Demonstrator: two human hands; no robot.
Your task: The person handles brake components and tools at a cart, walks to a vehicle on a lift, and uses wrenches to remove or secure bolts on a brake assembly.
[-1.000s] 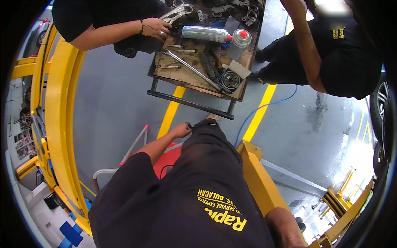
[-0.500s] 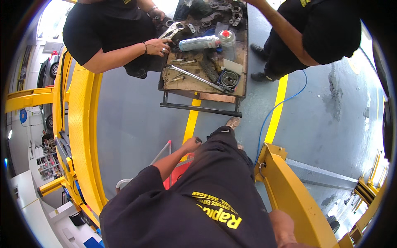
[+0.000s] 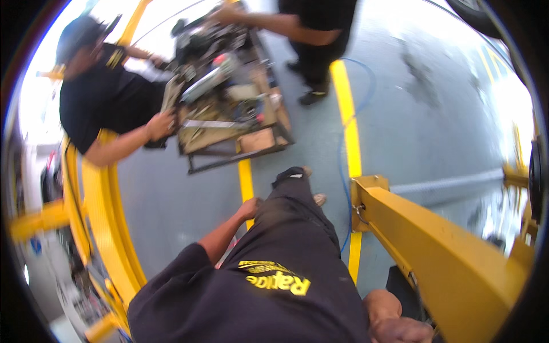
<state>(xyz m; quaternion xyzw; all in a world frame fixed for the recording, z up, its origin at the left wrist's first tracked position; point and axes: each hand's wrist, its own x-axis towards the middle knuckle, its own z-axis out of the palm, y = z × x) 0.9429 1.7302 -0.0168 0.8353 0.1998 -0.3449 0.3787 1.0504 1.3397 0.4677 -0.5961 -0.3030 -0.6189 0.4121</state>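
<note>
My left hand (image 3: 250, 207) hangs beside the left thigh of my dark trousers (image 3: 291, 208), its fingers curled in. What it holds, if anything, is hidden. At the lower right edge my right arm (image 3: 382, 304) is bent. The blurred end of that arm is cut by the frame, and no fingers can be made out. Ahead stands a tool cart (image 3: 200, 167) carrying a spray can (image 3: 203, 83), a long metal bar tool (image 3: 211, 124) and dark metal parts (image 3: 203, 43). Neither of my hands touches the cart.
A person in a cap (image 3: 103, 91) grips a metal tool left of the cart. Another person (image 3: 317, 34) reaches over it from the right. A yellow lift arm (image 3: 440, 234) juts close to my right side. A blue hose (image 3: 345, 154) lies across the floor by a yellow line (image 3: 346, 108).
My view has swung, so the cart and both people now sit further left. My left hand stays by my thigh; the dark thing earlier seen at its fingers no longer shows. More of my right arm shows.
</note>
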